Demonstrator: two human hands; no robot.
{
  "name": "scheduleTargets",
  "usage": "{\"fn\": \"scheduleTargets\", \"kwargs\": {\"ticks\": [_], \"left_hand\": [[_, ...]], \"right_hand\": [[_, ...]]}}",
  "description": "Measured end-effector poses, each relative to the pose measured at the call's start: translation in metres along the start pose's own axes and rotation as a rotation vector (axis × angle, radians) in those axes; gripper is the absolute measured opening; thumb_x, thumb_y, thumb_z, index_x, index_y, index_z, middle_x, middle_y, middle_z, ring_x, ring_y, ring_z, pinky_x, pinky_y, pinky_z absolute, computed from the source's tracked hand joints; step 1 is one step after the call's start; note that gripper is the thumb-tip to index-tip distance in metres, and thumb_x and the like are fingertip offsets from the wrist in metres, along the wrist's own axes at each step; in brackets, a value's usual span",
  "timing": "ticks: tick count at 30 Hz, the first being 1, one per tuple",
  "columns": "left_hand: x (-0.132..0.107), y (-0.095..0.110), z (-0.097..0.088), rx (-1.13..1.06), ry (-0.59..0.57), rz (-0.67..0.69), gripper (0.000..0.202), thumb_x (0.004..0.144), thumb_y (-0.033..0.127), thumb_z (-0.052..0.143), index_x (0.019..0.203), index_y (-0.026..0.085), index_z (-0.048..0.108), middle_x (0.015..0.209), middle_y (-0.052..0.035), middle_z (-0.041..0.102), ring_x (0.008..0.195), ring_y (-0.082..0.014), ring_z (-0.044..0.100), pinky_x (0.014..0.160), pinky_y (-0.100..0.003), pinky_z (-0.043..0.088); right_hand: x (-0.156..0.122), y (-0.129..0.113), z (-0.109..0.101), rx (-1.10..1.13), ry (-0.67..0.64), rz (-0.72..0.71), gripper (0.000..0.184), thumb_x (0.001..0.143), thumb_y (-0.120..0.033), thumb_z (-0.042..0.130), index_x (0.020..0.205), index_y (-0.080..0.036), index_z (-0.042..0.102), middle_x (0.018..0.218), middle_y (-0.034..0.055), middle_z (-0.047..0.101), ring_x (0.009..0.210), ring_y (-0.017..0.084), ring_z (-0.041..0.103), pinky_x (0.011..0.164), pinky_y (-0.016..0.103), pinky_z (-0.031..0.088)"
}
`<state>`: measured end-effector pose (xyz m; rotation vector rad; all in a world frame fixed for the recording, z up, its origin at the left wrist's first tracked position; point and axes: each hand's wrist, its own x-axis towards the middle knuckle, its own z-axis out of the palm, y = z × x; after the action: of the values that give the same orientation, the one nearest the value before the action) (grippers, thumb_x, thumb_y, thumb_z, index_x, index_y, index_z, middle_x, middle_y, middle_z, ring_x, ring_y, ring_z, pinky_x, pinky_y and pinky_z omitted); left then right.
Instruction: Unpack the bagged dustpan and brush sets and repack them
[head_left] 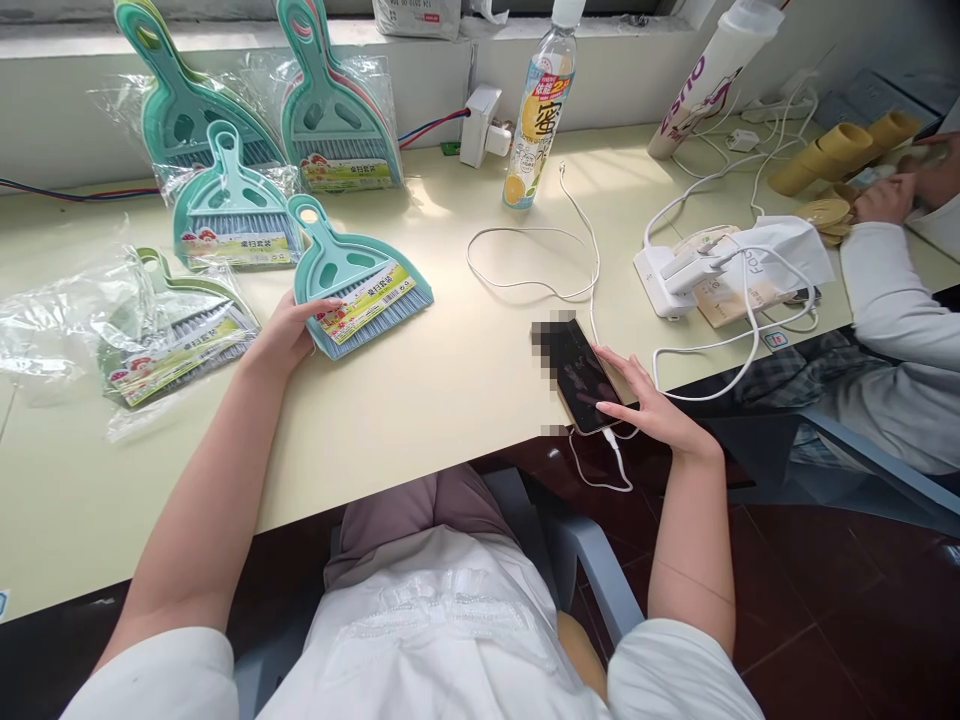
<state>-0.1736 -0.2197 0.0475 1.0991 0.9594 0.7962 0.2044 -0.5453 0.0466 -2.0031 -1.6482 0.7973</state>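
At far left, a clear plastic bag (64,300) encloses a green dustpan set (178,340). Beside it, the left hand (285,328), forearm extended forward, is clamped thumb uppermost on the left edge of a teal dustpan set (364,285), brush nested inside, at the table (442,390); rightward, beyond a standing bottle (537,125), the right hand (664,412) rests, digits apart, on a phone (581,370).

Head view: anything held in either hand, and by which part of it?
Left hand: teal dustpan-and-brush set, by its left side, thumb on the label. Right hand: touching the phone at its right side; grip unclear.
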Motion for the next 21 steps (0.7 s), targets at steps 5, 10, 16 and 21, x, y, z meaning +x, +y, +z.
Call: {"fn": "scheduleTargets", "kwargs": {"ticks": [5,10,16,21], "left_hand": [[-0.0025,0.0027,0.0023,0.013,0.011,-0.01,0.049,0.062,0.01,0.077,0.107,0.016,0.058,0.092,-0.0065,0.073,0.076,-0.0205,0.071,0.071,-0.031,0.062],[-0.0035,0.0034,0.003,0.018,0.005,-0.007,0.049,0.062,0.012,0.077,0.107,0.016,0.058,0.096,-0.0074,0.073,0.08,-0.0209,0.071,0.067,-0.027,0.062],[-0.0028,0.0021,0.0018,0.003,-0.003,-0.003,0.052,0.062,0.011,0.078,0.109,0.015,0.058,0.098,-0.0082,0.073,0.081,-0.0212,0.071,0.067,-0.028,0.061],[-0.0033,0.002,0.001,-0.001,-0.026,0.008,0.057,0.061,0.012,0.078,0.113,0.017,0.056,0.098,-0.007,0.073,0.08,-0.0205,0.071,0.068,-0.028,0.061]], "right_hand": [[-0.001,-0.0006,-0.0018,-0.014,-0.019,-0.005,0.085,0.083,-0.058,0.06,0.153,-0.043,0.014,0.162,-0.0071,0.02,0.151,0.03,0.01,0.124,0.054,-0.001],[-0.0013,-0.0016,-0.002,-0.037,-0.019,-0.007,0.09,0.08,-0.059,0.064,0.152,-0.043,0.013,0.162,-0.0069,0.019,0.15,0.031,0.009,0.123,0.056,0.0],[0.0006,-0.0004,0.0021,-0.018,0.031,-0.007,0.081,0.083,-0.059,0.059,0.151,-0.043,0.018,0.161,-0.0067,0.023,0.15,0.029,0.013,0.124,0.053,0.0],[0.0008,0.0006,0.0035,-0.026,0.031,-0.016,0.077,0.085,-0.059,0.056,0.151,-0.044,0.019,0.161,-0.0067,0.023,0.15,0.028,0.015,0.124,0.054,0.0]]}}
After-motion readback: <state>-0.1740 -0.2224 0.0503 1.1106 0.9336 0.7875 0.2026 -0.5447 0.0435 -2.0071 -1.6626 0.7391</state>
